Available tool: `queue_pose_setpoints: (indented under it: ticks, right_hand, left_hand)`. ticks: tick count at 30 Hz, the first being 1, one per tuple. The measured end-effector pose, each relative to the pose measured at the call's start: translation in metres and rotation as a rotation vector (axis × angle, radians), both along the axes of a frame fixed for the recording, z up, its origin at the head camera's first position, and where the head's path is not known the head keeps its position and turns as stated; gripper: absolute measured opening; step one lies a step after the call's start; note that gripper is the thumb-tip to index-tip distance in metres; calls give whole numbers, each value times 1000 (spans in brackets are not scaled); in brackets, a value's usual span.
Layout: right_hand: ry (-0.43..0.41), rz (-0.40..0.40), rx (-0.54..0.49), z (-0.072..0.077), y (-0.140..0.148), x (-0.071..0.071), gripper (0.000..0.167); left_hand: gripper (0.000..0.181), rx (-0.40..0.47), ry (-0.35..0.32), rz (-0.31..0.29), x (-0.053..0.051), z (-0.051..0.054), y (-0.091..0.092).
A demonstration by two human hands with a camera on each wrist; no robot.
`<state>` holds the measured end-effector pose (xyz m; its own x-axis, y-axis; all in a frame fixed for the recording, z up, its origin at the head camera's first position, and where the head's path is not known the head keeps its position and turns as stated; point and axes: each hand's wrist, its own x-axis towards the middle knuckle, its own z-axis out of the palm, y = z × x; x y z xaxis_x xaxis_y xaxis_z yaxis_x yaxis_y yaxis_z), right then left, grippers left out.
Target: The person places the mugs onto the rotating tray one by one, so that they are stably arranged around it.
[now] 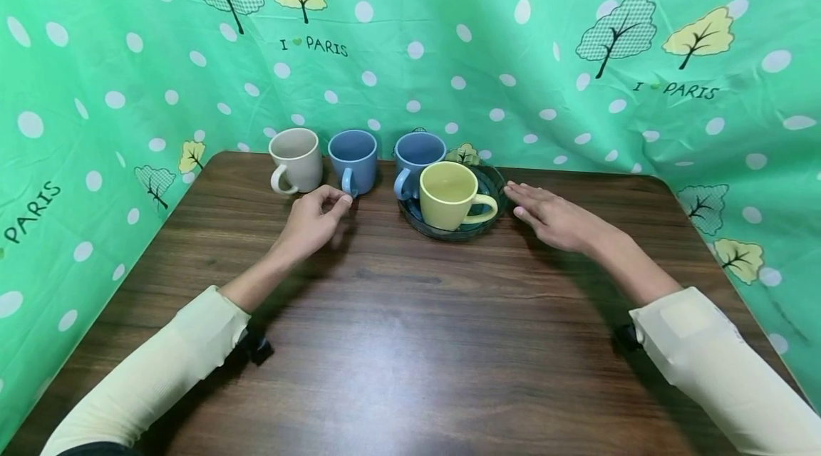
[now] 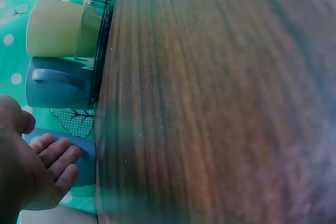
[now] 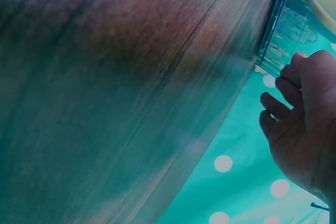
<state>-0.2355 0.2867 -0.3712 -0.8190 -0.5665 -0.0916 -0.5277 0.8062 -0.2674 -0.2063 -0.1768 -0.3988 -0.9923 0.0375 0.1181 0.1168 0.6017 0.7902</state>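
Note:
A left hand (image 1: pixel 316 219) is by the handle of the middle blue mug (image 1: pixel 353 160), its fingers loosely bent. In the left wrist view a gap shows between thumb and fingers; that handle is hidden behind them. The right hand (image 1: pixel 556 217) lies palm down with straight fingers, tips close beside the rim of a clear glass dish (image 1: pixel 494 217); contact cannot be told. In the dish stand a yellow mug (image 1: pixel 445 203), its handle to the right, and another blue mug (image 1: pixel 415 149) behind it.
A pale grey mug (image 1: pixel 298 160) stands left of the middle blue mug, near the back edge of the dark wooden table (image 1: pixel 385 342). Behind the table hangs a green dotted cloth (image 1: pixel 449 64) printed with trees.

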Motion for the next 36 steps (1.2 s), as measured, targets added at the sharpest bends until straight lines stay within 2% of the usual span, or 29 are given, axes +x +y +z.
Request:
queue_pose_setpoints:
  ticks: [6, 11, 16, 22, 28, 32, 36]
  right_hand:
    - [1, -9, 13, 0, -1, 2, 58]
    - [2, -11, -1, 0, -1, 4, 57]
    - [19, -5, 0, -2, 2, 4, 57]
    - [19, -8, -7, -3, 2, 7, 57]
    - [2, -17, 6, -2, 1, 10, 58]
    - [-3, -17, 14, -1, 0, 11, 58]
    - [-1, -16, 13, -1, 0, 13, 58]
  left_hand:
    - [33, 85, -10, 46, -5, -3, -3]
    - [36, 183, -48, 53, -10, -3, -4]
    - [38, 258, -71, 39, -17, -1, 0]
    - [44, 284, -53, 23, -26, -2, 4]
    - [50, 355, -67, 18, -32, -4, 5]
    - [49, 438, -96, 0, -36, -7, 3]
    - [47, 538, -154, -49, -38, -8, 1]
